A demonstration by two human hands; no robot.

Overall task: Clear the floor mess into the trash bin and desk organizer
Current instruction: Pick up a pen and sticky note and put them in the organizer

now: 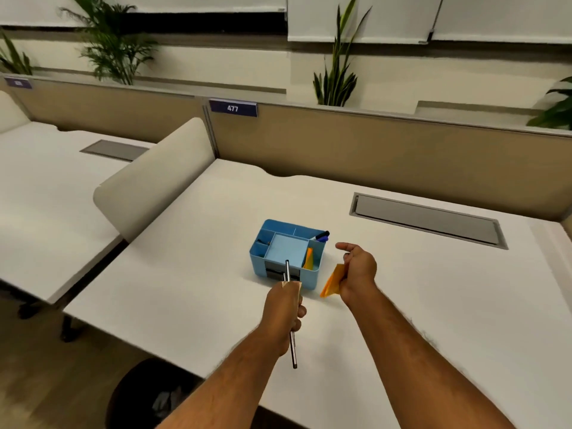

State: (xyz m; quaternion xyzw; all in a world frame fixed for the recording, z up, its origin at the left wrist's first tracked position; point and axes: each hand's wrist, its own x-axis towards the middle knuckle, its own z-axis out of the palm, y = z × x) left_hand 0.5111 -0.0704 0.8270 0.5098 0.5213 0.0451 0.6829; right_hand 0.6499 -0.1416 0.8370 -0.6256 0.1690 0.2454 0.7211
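Near the middle of the white desk (402,305), a light-blue plastic compartmented desk organizer (288,253) was seen, orange paper and a dark marker (322,236) standing in its right-hand compartments. A thin dark metallic pen (292,345) was gripped in the closed left hand (283,311), just before the organizer. Folded orange sticky notes (332,281) were pinched in the half-curled right hand (359,270), beside it. Below the desk's near edge, a black round trash bin (139,394) was visible.

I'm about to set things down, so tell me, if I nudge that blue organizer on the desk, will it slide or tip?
The blue organizer looks low and wide with a flat base, so it would probably slide, not tip. It holds only a marker and some orange paper, so it is likely light. The smooth white desk should offer little grip.
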